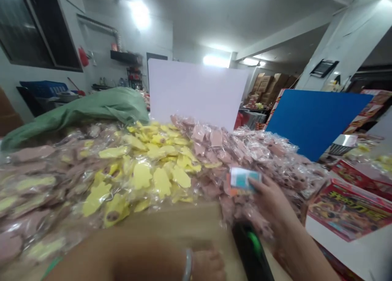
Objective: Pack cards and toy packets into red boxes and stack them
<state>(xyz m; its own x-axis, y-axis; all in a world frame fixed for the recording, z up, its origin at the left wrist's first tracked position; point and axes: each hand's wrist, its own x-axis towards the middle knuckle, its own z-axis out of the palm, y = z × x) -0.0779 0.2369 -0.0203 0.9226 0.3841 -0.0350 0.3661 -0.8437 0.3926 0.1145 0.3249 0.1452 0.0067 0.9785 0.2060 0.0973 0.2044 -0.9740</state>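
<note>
My right hand (269, 191) pinches a small stack of flat cards or packets (241, 178), white and teal on top with an orange edge below. It hovers over clear-wrapped pink pieces (211, 146) at the right. My left hand (208, 265), with a bracelet (188, 264) at the wrist, is low over the brown tabletop (183, 220); motion smears its fingers. Between the hands lies a black object with a green part (251, 248), its kind unclear. Yellow animal-shaped pieces (141, 175) in clear wrap are heaped ahead of my left arm.
A green cloth or sack (119, 103) drapes over the back left. Behind the heaps stand a white board (196, 89) and a blue board (315, 118). Red printed boxes (352, 207) border the right side.
</note>
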